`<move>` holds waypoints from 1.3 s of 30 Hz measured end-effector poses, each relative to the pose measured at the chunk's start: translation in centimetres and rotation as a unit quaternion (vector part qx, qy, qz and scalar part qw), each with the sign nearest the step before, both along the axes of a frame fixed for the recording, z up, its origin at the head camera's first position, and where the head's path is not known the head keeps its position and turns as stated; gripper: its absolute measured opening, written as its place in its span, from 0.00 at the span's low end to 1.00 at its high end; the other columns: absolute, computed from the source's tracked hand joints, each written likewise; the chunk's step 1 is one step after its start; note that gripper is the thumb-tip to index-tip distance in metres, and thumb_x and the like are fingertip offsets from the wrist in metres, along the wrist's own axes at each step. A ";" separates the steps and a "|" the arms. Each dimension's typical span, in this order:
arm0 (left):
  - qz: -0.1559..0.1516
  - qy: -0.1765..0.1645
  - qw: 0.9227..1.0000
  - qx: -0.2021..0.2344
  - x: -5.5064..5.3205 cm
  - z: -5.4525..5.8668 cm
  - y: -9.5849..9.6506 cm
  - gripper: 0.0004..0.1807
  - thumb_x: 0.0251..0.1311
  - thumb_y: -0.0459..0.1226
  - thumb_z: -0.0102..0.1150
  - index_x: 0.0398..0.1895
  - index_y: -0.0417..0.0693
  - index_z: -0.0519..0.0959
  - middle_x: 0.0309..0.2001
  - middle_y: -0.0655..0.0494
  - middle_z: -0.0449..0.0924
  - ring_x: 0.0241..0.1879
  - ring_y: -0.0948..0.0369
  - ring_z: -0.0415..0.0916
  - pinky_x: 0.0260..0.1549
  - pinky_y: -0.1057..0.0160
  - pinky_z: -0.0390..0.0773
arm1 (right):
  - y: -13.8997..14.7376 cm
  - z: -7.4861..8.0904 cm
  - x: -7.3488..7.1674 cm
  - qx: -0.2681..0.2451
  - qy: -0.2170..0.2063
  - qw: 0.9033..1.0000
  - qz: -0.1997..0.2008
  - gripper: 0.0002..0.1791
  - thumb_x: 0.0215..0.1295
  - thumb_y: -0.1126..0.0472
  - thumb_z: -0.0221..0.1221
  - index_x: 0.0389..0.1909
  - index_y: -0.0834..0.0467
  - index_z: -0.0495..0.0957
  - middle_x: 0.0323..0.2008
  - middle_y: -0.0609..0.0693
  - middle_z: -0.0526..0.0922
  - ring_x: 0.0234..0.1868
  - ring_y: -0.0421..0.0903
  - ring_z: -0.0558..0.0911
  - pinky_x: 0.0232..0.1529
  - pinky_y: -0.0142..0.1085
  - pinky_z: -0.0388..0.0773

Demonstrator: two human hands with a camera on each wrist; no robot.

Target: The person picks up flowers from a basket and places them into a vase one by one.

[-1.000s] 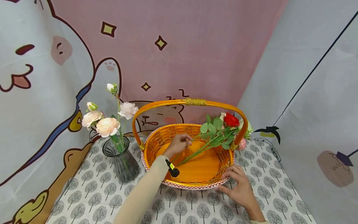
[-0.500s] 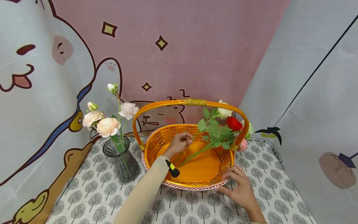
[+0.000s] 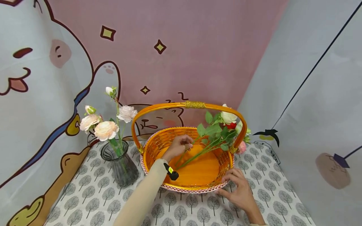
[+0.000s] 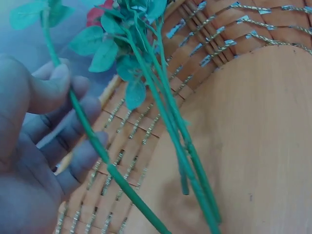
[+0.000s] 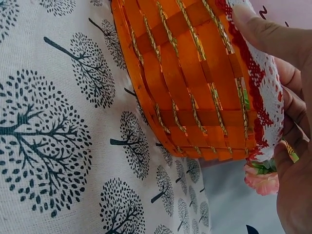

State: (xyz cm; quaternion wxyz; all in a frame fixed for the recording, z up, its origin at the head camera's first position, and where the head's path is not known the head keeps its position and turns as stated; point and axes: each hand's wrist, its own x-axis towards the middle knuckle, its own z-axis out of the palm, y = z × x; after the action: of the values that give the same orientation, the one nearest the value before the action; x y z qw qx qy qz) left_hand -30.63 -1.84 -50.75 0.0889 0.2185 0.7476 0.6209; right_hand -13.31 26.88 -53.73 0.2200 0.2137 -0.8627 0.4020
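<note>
Pinched lightly between thumb and forefinger of the left hand (image 3: 178,146) was one green stem (image 4: 99,150), with the other fingers bent loosely alongside it. That hand was over the inside of the orange basket (image 3: 207,172), and the stem slanted up from it to green leaves near a white rose (image 3: 228,116). Beside it, well clear of the fingers, more stems (image 4: 178,141) slanted across the basket's floor, their leafy ends toward its right side, where a red rose (image 3: 231,126) and a pink flower (image 3: 241,147) showed.

The right hand (image 3: 238,190) was clamped on the near right rim: its thumb pressed the red-and-white trim (image 5: 265,102) from outside, and its fingers curled over to the inner side.

To the left of the basket, a grey glass vase (image 3: 124,169) stood upright on the tree-print cloth (image 3: 181,204), holding pale peach flowers (image 3: 106,130).
</note>
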 end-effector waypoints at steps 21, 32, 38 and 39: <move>-0.079 0.071 0.980 -0.170 3.2 3.4 -2.9 0.09 0.69 0.34 0.58 0.40 0.60 0.84 0.39 0.58 0.84 0.39 0.55 0.80 0.38 0.57 0.79 | -0.4 -0.5 0.4 -0.007 -0.010 1.000 -0.021 0.26 0.31 0.62 0.86 0.30 0.42 0.81 0.41 0.40 0.79 0.51 0.38 0.70 0.52 0.33 0.66; -0.042 0.105 0.981 -0.155 5.2 5.3 -4.4 0.08 0.70 0.37 0.63 0.41 0.65 0.86 0.40 0.67 0.85 0.42 0.65 0.81 0.47 0.56 0.81 | -0.5 -0.3 0.0 -0.016 -0.013 1.000 -0.018 0.25 0.34 0.60 0.86 0.31 0.42 0.81 0.42 0.41 0.79 0.50 0.38 0.70 0.50 0.31 0.67; -0.032 0.128 0.983 -0.131 6.1 6.5 -5.0 0.07 0.70 0.36 0.62 0.41 0.62 0.86 0.39 0.61 0.86 0.40 0.62 0.81 0.37 0.60 0.84 | -0.5 -0.2 -0.1 -0.019 -0.011 1.000 -0.022 0.26 0.31 0.63 0.86 0.30 0.43 0.82 0.42 0.42 0.80 0.51 0.39 0.71 0.52 0.32 0.67; -0.031 0.130 0.983 -0.123 6.2 6.7 -5.1 0.07 0.70 0.36 0.62 0.41 0.61 0.86 0.40 0.59 0.86 0.40 0.61 0.81 0.36 0.61 0.84 | -0.5 -0.1 -0.1 -0.021 -0.012 0.999 -0.021 0.26 0.31 0.63 0.86 0.30 0.43 0.82 0.42 0.42 0.80 0.51 0.39 0.71 0.53 0.31 0.67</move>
State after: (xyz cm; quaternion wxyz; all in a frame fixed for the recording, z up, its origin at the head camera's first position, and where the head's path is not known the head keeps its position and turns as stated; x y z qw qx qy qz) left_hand -24.40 -6.98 -44.09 0.0362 0.3077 0.8165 0.4871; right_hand -13.46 26.39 -53.86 0.2220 0.1859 -0.8611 0.4179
